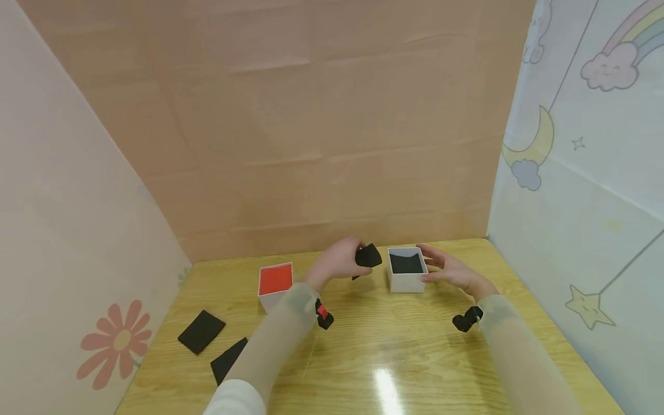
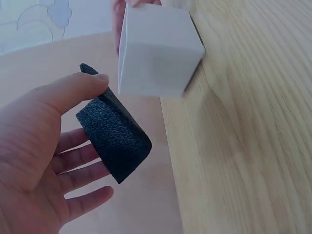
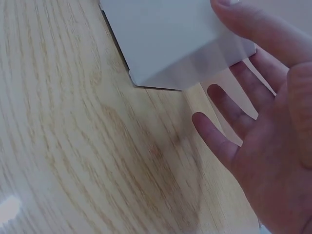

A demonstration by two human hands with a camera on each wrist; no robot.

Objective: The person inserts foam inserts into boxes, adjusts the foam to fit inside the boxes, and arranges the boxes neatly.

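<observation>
1. Your left hand (image 2: 39, 161) pinches the black foam pad (image 2: 113, 141) just left of the white box (image 1: 407, 270) (soft, light, bends); hold its edges.
2. Your right hand (image 1: 450, 270), fingers spread, steadies the box on the desk (image 1: 384, 346).

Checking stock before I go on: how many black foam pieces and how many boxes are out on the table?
Black foam pieces: 3 (held, flat, flat)
Boxes: 2 (white box, red-topped)
Total: 5
</observation>
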